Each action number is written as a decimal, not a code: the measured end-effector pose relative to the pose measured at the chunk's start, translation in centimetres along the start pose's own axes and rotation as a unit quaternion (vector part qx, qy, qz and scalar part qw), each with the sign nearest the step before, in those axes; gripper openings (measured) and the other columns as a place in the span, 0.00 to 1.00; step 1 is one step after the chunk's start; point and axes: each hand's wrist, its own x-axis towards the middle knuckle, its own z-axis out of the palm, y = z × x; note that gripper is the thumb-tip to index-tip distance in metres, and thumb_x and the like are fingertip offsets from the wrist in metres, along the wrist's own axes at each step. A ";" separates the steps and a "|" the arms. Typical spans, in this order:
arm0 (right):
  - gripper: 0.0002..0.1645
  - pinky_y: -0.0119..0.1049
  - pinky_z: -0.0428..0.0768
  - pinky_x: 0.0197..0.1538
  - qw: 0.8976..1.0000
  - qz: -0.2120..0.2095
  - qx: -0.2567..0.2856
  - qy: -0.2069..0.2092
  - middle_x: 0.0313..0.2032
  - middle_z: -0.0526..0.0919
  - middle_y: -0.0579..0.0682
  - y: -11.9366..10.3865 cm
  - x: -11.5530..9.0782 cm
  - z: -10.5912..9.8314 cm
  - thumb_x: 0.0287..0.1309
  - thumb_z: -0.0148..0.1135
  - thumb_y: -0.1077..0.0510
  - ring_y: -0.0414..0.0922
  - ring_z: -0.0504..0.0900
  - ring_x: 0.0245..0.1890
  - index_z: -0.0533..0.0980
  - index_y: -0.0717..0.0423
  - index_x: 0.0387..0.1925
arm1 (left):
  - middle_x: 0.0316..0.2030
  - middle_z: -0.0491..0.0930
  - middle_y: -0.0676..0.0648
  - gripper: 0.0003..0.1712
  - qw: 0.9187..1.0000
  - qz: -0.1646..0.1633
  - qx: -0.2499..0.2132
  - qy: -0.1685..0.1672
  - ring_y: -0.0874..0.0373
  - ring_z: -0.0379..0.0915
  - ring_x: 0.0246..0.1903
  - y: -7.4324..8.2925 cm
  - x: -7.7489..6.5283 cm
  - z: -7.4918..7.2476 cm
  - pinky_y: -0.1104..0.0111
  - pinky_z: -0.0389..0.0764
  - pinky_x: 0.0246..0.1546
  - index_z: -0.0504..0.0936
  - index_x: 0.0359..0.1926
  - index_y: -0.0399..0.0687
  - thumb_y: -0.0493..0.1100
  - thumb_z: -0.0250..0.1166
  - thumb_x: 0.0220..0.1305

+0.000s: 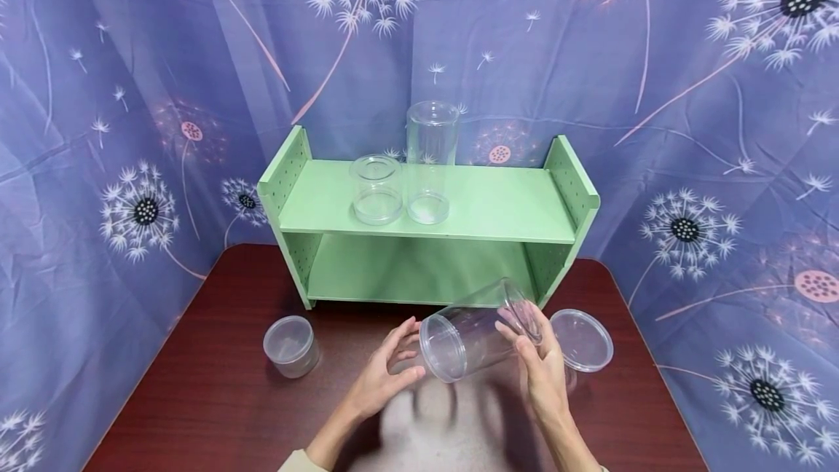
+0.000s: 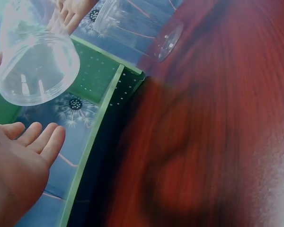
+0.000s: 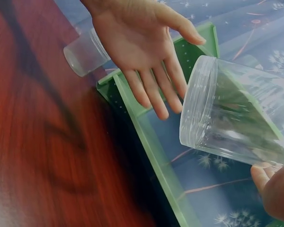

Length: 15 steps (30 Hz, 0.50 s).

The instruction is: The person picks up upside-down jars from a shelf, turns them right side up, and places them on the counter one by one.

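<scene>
My right hand grips a clear plastic jar near one end and holds it tilted, almost on its side, above the table. The jar's ridged, frosted-looking end points left toward my left hand. Palm turned to the jar, that left hand has its fingers spread, fingertips right at the ridged rim. In the left wrist view the round end of the jar hangs just above the left fingers. The right wrist view shows the left palm facing the jar, with nothing in its grasp.
A green two-tier shelf stands at the back, bearing a short clear jar and a tall one on its upper board. On the dark red table, a small lidded jar sits left and another clear jar right.
</scene>
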 end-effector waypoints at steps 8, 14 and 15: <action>0.27 0.43 0.72 0.70 1.000 -0.001 0.022 -0.007 0.64 0.76 0.64 0.9 -0.6 0.5 0.75 0.50 0.68 0.55 0.77 0.65 0.59 0.69 0.71 | 0.73 0.58 0.24 0.54 0.998 -0.024 -0.043 -0.035 0.30 0.67 0.65 -0.7 -0.2 0.7 0.59 0.76 0.63 0.42 0.80 0.29 0.37 0.67 0.66; 0.29 0.44 0.72 0.70 1.000 0.003 0.016 -0.011 0.66 0.75 0.64 1.5 -1.0 0.9 0.76 0.50 0.68 0.55 0.76 0.66 0.58 0.70 0.72 | 0.76 0.51 0.26 0.56 0.997 -0.015 -0.065 -0.037 0.29 0.58 0.70 -1.0 -0.3 0.9 0.64 0.75 0.62 0.42 0.80 0.30 0.42 0.69 0.67; 0.29 0.44 0.72 0.70 1.000 0.004 0.015 -0.010 0.66 0.75 0.64 1.5 -1.0 0.9 0.76 0.50 0.68 0.55 0.76 0.66 0.58 0.71 0.72 | 0.76 0.52 0.25 0.56 0.997 -0.013 -0.067 -0.036 0.28 0.58 0.70 -1.1 -0.4 0.9 0.63 0.75 0.62 0.42 0.80 0.30 0.42 0.69 0.67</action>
